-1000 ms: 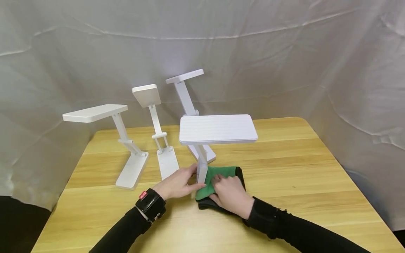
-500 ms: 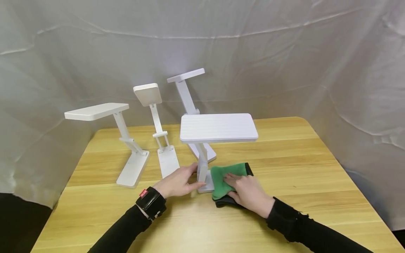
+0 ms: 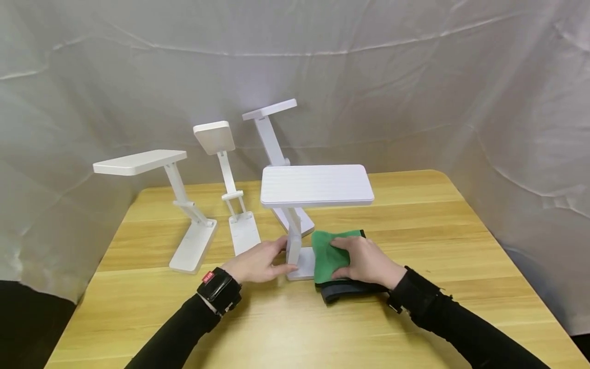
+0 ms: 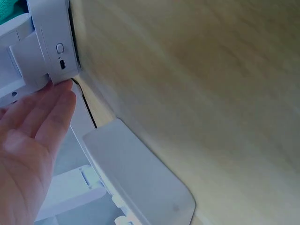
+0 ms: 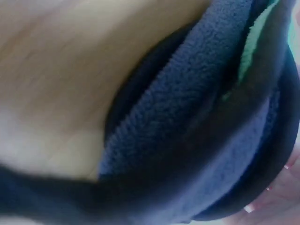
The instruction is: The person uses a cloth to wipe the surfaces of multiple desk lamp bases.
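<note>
A white desk lamp (image 3: 318, 185) stands nearest me, its flat head tilted over its base. My left hand (image 3: 258, 264) holds it low at the stem, thumb on the near side and fingers behind. In the left wrist view, extended fingers touch the lamp's base (image 4: 51, 42), which has a button and a port. Right of the stem, my right hand (image 3: 369, 261) pinches a folded cloth (image 3: 328, 256), green on top with a dark underside. The cloth overlaps the right end of the base. Its dark layers (image 5: 173, 98) bulge in loose folds in the right wrist view.
Three more white desk lamps stand behind and to the left: one lamp (image 3: 191, 246) at far left, a slimmer lamp (image 3: 245, 233) in the middle, and another lamp (image 3: 269, 138) behind the near one. The wooden table (image 3: 461, 256) backs onto a grey curtain (image 3: 369, 102).
My right hand has slid the cloth rightward from the stem, uncovering part of the lamp's base, and its fingers now pinch the cloth. The left hand has stayed at the lamp.
</note>
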`<state>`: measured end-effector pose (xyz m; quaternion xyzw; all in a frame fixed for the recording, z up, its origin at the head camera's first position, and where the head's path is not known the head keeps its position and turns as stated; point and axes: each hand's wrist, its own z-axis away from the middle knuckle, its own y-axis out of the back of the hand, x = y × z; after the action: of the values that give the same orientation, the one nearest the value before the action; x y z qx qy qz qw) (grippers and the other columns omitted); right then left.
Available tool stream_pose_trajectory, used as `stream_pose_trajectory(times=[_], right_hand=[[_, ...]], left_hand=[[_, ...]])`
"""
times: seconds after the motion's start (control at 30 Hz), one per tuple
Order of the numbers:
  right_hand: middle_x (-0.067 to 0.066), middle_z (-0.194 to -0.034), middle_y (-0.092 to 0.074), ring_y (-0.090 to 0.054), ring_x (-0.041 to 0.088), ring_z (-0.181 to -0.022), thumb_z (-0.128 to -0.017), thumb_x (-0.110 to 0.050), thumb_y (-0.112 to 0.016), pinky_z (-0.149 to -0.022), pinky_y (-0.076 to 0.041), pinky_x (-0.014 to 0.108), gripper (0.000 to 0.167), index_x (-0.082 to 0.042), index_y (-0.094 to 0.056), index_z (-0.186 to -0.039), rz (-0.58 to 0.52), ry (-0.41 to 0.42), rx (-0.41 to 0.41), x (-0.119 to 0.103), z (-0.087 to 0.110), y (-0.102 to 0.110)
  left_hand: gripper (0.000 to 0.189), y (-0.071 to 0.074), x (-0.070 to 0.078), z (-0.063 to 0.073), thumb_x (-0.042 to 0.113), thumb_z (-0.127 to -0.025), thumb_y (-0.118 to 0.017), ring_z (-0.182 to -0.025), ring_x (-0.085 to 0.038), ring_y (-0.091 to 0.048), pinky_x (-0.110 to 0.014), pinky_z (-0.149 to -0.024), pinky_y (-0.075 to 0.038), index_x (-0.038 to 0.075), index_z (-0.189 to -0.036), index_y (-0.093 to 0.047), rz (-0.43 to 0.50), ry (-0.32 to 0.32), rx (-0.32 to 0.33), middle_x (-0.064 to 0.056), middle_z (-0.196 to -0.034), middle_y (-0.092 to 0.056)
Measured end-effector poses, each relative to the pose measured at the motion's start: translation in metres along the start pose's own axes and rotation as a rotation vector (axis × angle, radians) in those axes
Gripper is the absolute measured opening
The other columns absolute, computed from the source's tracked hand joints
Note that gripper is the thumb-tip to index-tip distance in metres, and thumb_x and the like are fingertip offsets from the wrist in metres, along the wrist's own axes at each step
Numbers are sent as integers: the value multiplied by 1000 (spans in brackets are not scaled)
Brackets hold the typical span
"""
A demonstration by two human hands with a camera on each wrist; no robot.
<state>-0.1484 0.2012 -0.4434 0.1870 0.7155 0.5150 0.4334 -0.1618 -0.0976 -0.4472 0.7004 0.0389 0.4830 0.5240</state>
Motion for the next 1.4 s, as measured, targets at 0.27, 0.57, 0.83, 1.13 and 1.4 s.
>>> stream_pose_trajectory(times=[0.27,0.57,0.83,1.13,1.4], right_hand=[[3,-95,-77,-69,8,-78,-72,-45,-89,-65,-56,23,57,-6,-74,-111,30,-31,38,-16,4,-8],[4,-87,-77,-52,-5,-59,-79,-26,-86,-48,-39,15,40,-3,-75,-109,-140,-113,88,-34,22,-22],[-1,-88,-75,-48,-6,-59,-87,-18,-79,-49,-37,15,28,-9,-74,-113,-254,-108,107,-40,12,-29],[-6,-75,-63,-39,1,-58,-88,-15,-77,-53,-33,17,24,-12,-75,-112,-293,-132,91,-32,-10,-29],[7,-123,-71,-63,11,-99,-86,-13,-79,-83,-53,25,46,-11,-67,-130,-289,-80,126,-26,-24,-33]], left_hand=[[41,-8,5,3,24,-97,-62,-97,-16,-70,-34,-89,-60,1,-130,-54,-69,50,114,-12,-113,-73],[23,-23,13,0,15,-91,-70,-73,-21,-73,-26,-62,-60,-4,-103,-72,-10,217,371,-18,-92,-77],[26,-25,14,-10,15,-88,-74,-80,-30,-76,-37,-69,-64,-5,-104,-71,13,256,390,-22,-93,-76],[28,-27,16,-7,16,-87,-75,-79,-26,-75,-33,-68,-63,-2,-108,-72,-16,246,384,-19,-95,-77],[18,-31,16,-7,13,-87,-73,-68,-23,-70,-30,-58,-58,-2,-98,-73,-68,263,393,-16,-85,-76]])
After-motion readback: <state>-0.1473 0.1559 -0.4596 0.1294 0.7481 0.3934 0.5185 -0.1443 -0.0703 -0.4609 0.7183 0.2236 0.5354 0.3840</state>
